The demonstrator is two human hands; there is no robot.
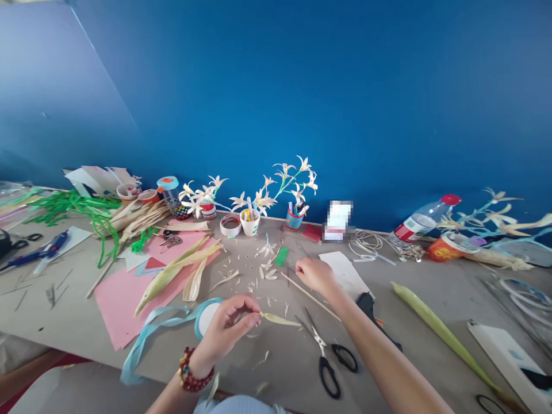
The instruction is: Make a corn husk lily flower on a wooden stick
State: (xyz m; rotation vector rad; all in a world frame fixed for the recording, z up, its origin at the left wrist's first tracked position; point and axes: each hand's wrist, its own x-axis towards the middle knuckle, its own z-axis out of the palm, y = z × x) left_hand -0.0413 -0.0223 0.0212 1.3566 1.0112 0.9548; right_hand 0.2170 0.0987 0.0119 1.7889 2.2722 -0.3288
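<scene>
My left hand (pixel 230 325), with a red bead bracelet at the wrist, pinches one end of a pale yellow-green husk strip (pixel 280 319) that points right. Further forward, my right hand (pixel 314 275) has its fingers closed at the tabletop, beside thin wires (pixel 301 250); what it holds, if anything, is too small to make out. Black-handled scissors (pixel 319 340) lie partly open between my arms. A thin wooden stick (pixel 310 296) lies under my right wrist. Small cut petals (pixel 268 271) are scattered left of my right hand.
Blue ribbon (pixel 149 333), pink paper (pixel 116 305) and husks (pixel 172 273) lie left. Cups of husk flowers (pixel 250 223) stand by the blue wall. A bottle (pixel 420 224), glue gun (pixel 368 310) and long green husk (pixel 444 328) are right. Another person's arm (pixel 26 371) shows lower left.
</scene>
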